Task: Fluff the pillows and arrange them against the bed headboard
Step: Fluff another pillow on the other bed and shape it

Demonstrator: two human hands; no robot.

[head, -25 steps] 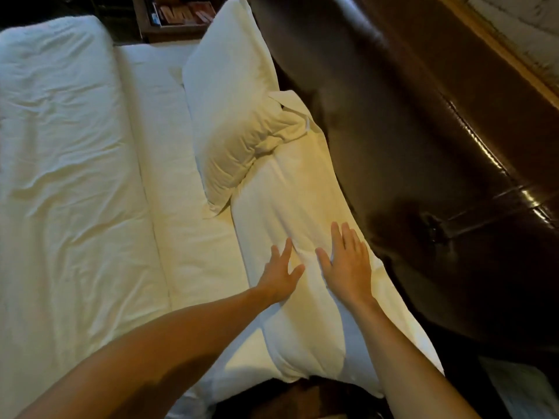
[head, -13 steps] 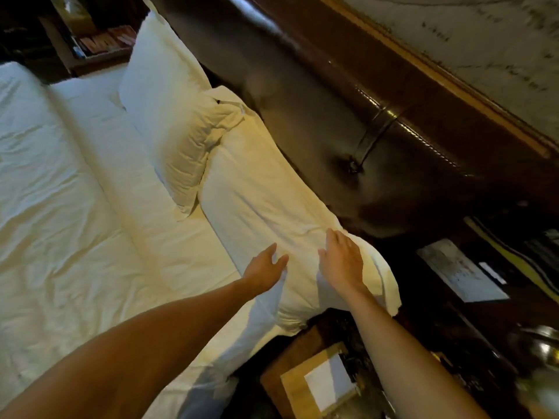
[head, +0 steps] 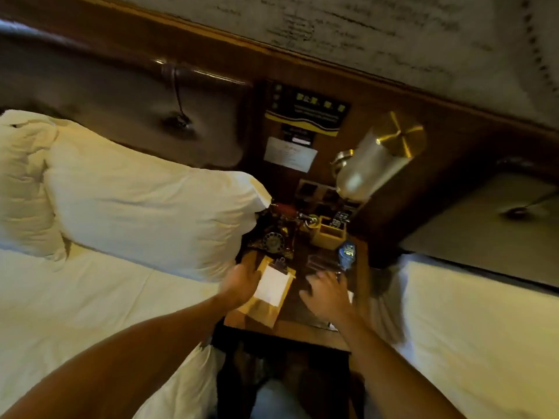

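Note:
A white pillow [head: 145, 213] leans against the dark padded headboard [head: 115, 95] at the near end of the left bed, its corner jutting over the nightstand. A second white pillow [head: 21, 182] stands beside it at the far left. My left hand [head: 239, 287] hovers just past the near pillow's lower corner, above a clipboard, fingers loosely curled and holding nothing. My right hand [head: 328, 296] is spread over the nightstand, blurred, with nothing in it.
A wooden nightstand [head: 302, 328] between two beds carries a clipboard with notepad [head: 272, 285], an old-style rotary phone [head: 273, 240], a wooden holder [head: 329, 232] and a water bottle [head: 346, 255]. A brass wall lamp [head: 378, 155] juts out above. The second bed [head: 472, 328] lies on the right.
The view has swung right from the pillows to the nightstand. Both hands have come off the near pillow and now hang over the nightstand.

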